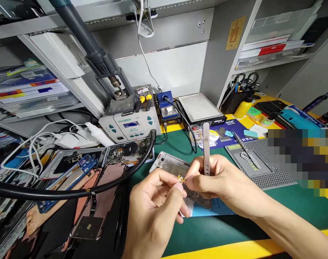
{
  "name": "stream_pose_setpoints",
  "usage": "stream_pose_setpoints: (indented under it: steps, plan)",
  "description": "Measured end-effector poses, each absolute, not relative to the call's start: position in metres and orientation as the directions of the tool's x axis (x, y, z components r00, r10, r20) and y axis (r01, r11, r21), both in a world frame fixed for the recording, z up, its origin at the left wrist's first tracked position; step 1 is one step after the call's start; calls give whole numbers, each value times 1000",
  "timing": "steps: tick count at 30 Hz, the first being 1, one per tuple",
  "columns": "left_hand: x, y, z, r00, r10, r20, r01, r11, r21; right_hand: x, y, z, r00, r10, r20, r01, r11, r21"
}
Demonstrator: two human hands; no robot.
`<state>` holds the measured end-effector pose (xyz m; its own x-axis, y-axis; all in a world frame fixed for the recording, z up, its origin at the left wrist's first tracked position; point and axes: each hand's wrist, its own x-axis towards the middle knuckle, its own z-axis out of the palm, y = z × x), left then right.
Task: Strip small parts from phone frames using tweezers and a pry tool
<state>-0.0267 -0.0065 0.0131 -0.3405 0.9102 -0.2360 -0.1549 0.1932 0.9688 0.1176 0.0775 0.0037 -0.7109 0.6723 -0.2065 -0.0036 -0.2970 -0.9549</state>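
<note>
My left hand [160, 207] is closed in a pinch on a small yellow-and-white part [181, 178], perhaps a piece of flex cable, too small to make out fully. My right hand [214, 176] is closed around metal tweezers [206, 147], whose flat end points up. Its thumb and forefinger meet at the same small part; the tweezers' tips are hidden. Beneath both hands a silver phone frame [168, 162] lies at a slant, partly over a blue sheet [220, 208] on the green mat [250, 223].
Behind stand a hot-air station [131, 126], a blue soldering unit [166, 106] and a flat heating plate [199, 108]. A thick black hose [72, 194] crosses phone parts at left. Another pair of tweezers [246, 149] lies on a grey perforated pad [274, 158] at right.
</note>
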Motion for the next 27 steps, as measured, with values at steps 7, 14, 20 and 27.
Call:
stream_pose_setpoints:
  steps: [7, 14, 20, 27]
  plan:
    - [-28, -8, 10, -376, 910, -177, -121, 141, 983, 118, 77, 3, -723, 656, -215, 33, -279, -960]
    - [-38, -9, -2, -285, 951, -116, -84, 96, 992, 115, 75, 6, -717, 676, -167, -27, -267, -963]
    - [-39, -12, -2, -301, 952, -47, 18, 55, 998, 114, 70, 10, -721, 686, -99, -83, -227, -970]
    - [-24, -12, 4, -449, 890, 77, 50, -61, 997, 113, 66, 13, -666, 746, -16, -67, -81, -994]
